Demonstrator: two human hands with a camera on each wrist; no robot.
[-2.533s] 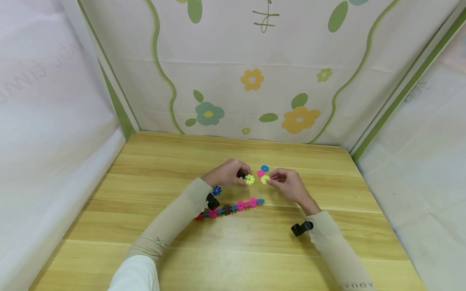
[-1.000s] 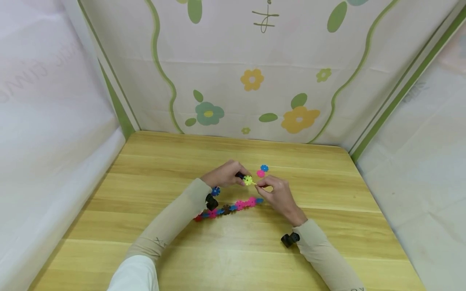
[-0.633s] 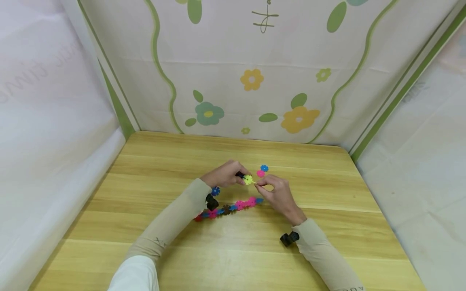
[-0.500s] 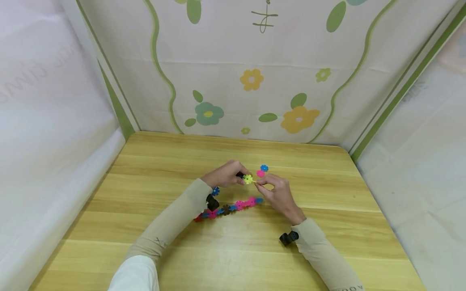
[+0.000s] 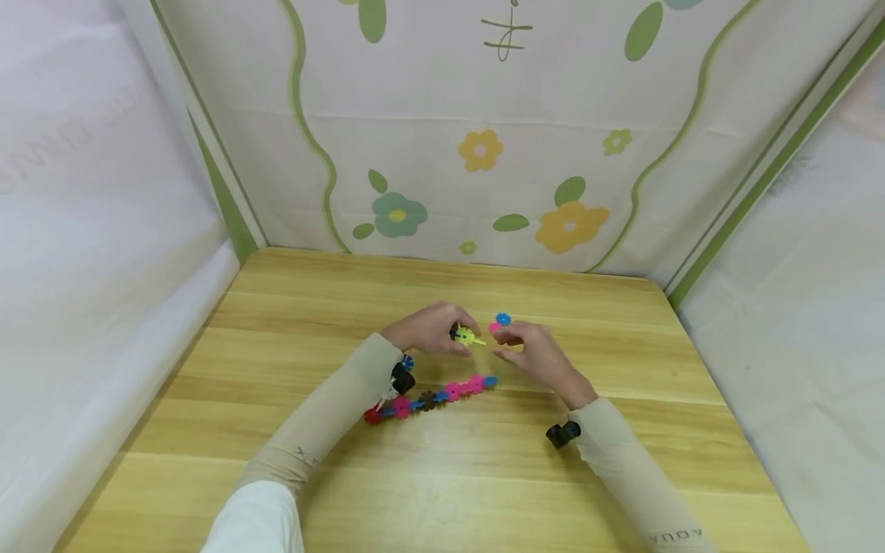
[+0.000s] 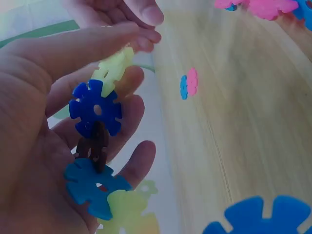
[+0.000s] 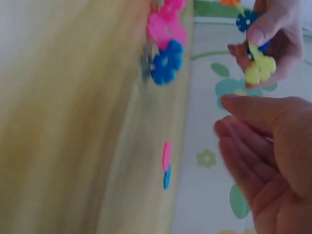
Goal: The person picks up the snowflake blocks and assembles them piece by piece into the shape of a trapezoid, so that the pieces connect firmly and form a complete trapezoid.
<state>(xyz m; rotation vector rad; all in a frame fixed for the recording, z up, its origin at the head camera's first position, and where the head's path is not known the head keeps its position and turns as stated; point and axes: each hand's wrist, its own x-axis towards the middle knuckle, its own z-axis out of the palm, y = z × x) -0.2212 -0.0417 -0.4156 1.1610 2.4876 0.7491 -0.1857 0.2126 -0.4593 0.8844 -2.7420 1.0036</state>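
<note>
My left hand (image 5: 432, 329) grips a chain of flower-shaped interlocking discs (image 6: 84, 109) above the table. Yellow, dark blue, brown, blue and yellow discs show along the palm in the left wrist view. At the chain's right end two yellow discs (image 5: 465, 336) are joined, one seen nearly edge-on. More of the chain shows past the hand in the right wrist view, where an orange disc (image 7: 229, 2) is at the top edge. My right hand (image 5: 542, 357) is just right of the yellow end, thumb and fingers apart, holding nothing.
A second chain of pink, blue, brown and red discs (image 5: 452, 392) lies on the wooden table (image 5: 442, 476) in front of the hands. A blue disc (image 5: 503, 318) and a pink disc (image 5: 495, 327) lie behind the right hand. Printed cloth walls (image 5: 415, 153) surround the table.
The right hand brought a yellow disc to the yellow end of the left hand's chain, pinched it there, then let go and drew back right. The disc now sits on the chain.
</note>
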